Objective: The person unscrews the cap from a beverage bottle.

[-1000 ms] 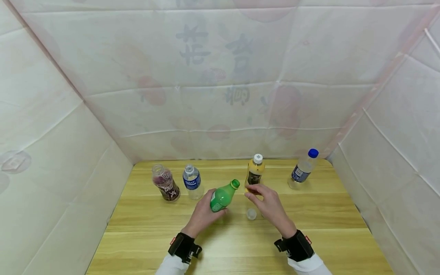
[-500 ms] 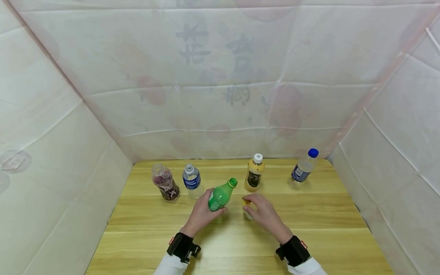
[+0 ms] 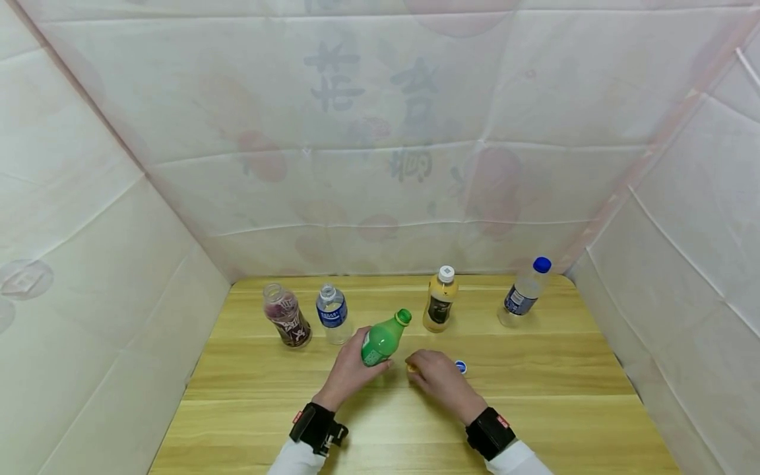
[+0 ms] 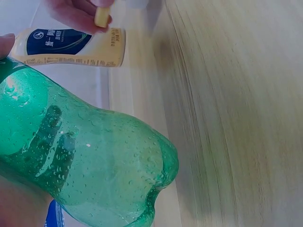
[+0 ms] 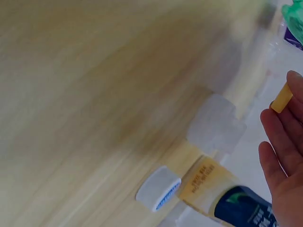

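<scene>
My left hand (image 3: 349, 371) grips a green plastic bottle (image 3: 381, 343), tilted with its uncapped neck leaning to the right; water drops cling inside it in the left wrist view. Between thumb and fingertips my right hand (image 3: 438, 377) pinches a small yellow bottle cap (image 5: 282, 98), low over the table and right of the green bottle. Beside this hand lies a white cap with a blue top (image 3: 460, 367). A translucent whitish cap (image 5: 215, 123) shows in the right wrist view; in the head view the right hand hides it.
On the wooden table (image 3: 380, 429) stand a purple-brown open bottle (image 3: 287, 320) and an open clear bottle (image 3: 332, 313) to the left. Behind the hands is a yellow juice bottle (image 3: 441, 303) with a white cap. A blue-capped clear bottle (image 3: 522, 293) stands far right. White sheets surround the table.
My right hand has moved from in front of the juice bottle toward me and left, carrying the yellow cap. The blue-topped cap has come into view. The left hand and green bottle barely shifted.
</scene>
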`<state>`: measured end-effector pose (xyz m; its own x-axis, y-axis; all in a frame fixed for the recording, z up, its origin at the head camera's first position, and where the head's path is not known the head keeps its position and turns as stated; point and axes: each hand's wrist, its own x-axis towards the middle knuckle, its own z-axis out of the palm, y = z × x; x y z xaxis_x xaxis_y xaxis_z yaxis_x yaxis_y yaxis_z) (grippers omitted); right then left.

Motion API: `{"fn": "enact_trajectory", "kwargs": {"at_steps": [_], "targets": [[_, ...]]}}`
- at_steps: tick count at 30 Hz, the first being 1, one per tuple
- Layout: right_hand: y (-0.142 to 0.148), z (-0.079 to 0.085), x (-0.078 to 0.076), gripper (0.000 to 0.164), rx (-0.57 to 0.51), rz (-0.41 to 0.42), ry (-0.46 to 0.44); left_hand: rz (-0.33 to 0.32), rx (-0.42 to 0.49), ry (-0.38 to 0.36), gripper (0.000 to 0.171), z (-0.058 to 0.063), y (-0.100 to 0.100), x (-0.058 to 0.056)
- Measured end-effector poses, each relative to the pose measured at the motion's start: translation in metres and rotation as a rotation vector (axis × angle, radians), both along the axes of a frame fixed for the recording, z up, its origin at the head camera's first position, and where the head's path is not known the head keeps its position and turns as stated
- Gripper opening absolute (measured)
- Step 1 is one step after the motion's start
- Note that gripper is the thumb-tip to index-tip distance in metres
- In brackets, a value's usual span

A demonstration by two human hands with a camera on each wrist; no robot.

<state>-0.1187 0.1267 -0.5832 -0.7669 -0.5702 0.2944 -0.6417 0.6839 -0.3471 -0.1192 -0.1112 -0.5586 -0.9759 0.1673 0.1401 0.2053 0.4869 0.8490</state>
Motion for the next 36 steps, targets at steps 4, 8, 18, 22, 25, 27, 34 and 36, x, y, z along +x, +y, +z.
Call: {"fn": "enact_trajectory", "kwargs": {"at_steps": [4, 8, 18, 22, 25, 27, 34, 36], "targets": [[-0.005, -0.008, -0.001, 0.020, 0.035, 0.010, 0.015, -0.003, 0.004, 0.000, 0.076, 0.000, 0.000, 0.000], [-0.008, -0.015, -0.001, 0.019, 0.051, 0.003, 0.016, -0.006, 0.006, 0.000, 0.076, 0.000, 0.001, 0.000], [-0.010, -0.029, -0.005, 0.017, 0.088, 0.002, 0.069, -0.018, 0.002, -0.010, 0.077, -0.002, 0.002, -0.001], [-0.010, -0.032, -0.006, 0.017, 0.076, 0.001, 0.093, -0.026, 0.010, -0.012, 0.076, -0.003, 0.002, -0.001], [-0.010, -0.034, -0.006, 0.018, 0.072, 0.003, 0.105, -0.028, 0.013, -0.013, 0.075, -0.002, 0.002, -0.001], [-0.011, -0.034, -0.006, 0.017, 0.084, 0.004, 0.094, -0.029, 0.013, -0.014, 0.075, -0.002, 0.002, -0.001], [-0.012, -0.032, -0.004, 0.015, 0.116, 0.005, 0.085, -0.020, 0.003, -0.026, 0.076, 0.001, 0.002, 0.000], [-0.012, -0.031, -0.004, 0.015, 0.110, 0.004, 0.085, -0.015, -0.001, -0.027, 0.076, 0.002, 0.002, 0.000]]}}
